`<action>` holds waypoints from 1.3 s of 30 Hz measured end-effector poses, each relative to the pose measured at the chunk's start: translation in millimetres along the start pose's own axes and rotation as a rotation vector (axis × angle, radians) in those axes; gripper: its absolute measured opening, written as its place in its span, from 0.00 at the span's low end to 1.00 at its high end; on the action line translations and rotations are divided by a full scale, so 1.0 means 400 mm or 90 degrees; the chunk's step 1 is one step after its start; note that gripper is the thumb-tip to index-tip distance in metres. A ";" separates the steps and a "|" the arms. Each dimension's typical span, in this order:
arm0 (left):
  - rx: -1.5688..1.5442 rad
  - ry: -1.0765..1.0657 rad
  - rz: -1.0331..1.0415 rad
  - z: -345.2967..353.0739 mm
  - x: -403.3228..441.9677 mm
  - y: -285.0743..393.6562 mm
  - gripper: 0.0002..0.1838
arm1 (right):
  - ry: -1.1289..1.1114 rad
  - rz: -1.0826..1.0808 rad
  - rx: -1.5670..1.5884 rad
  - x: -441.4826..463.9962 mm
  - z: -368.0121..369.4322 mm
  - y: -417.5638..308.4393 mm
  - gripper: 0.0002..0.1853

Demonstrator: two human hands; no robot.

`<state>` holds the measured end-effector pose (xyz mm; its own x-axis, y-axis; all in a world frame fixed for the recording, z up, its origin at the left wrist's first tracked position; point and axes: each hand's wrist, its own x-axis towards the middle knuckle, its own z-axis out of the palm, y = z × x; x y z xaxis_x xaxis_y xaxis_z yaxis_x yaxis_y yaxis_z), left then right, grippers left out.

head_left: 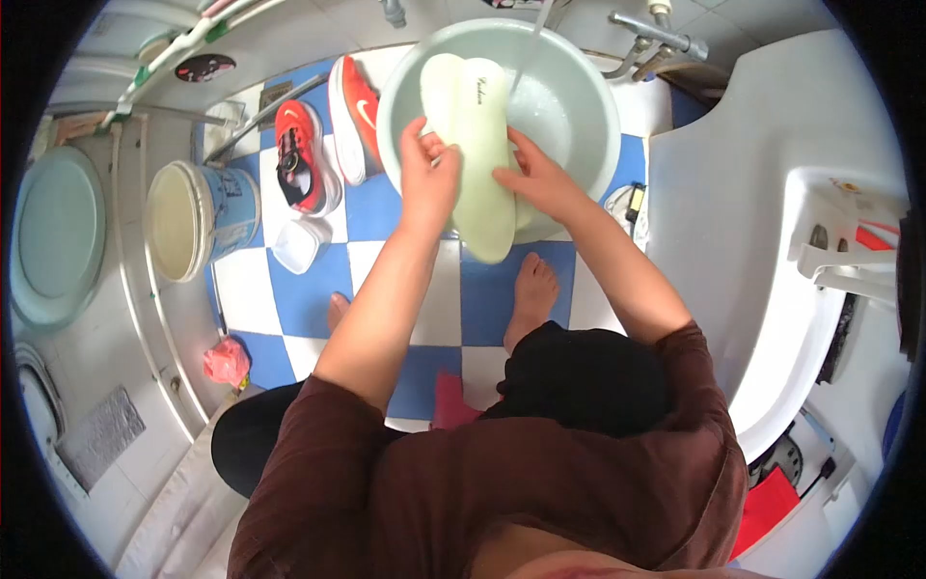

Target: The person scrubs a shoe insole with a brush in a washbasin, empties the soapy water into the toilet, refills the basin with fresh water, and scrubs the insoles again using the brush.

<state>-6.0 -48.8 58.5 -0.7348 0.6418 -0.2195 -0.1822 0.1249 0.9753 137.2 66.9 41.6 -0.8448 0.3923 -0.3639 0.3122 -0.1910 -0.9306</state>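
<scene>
Two pale green insoles (482, 207), one with small dark lettering near its top, overlap over the near left part of a large light green basin (600, 116). My left hand (429, 179) grips their left edge, thumb on top and fingers bent at the side. On the right edge, my right hand (537, 176) holds them with its thumb on the upper face. A thin stream of water (531, 48) falls into the basin behind the insoles.
Left of the basin are a red shoe (307, 159) and another red shoe (355, 121). A small clear container (300, 245), a bucket (178, 222) and a pink bag (227, 362) lie further left. A white bathtub (714, 193) borders the right; metal taps (658, 37) are behind.
</scene>
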 end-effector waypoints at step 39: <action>-0.250 0.208 -0.630 0.069 0.228 -0.386 0.05 | 0.025 -0.202 -0.948 0.291 -0.085 0.260 0.35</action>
<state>-26.7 11.4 -111.2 -0.2768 0.1550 -0.9483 -0.9346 0.1862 0.3032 86.2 123.4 -99.1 -0.9550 0.2683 -0.1262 0.2858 0.9464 -0.1506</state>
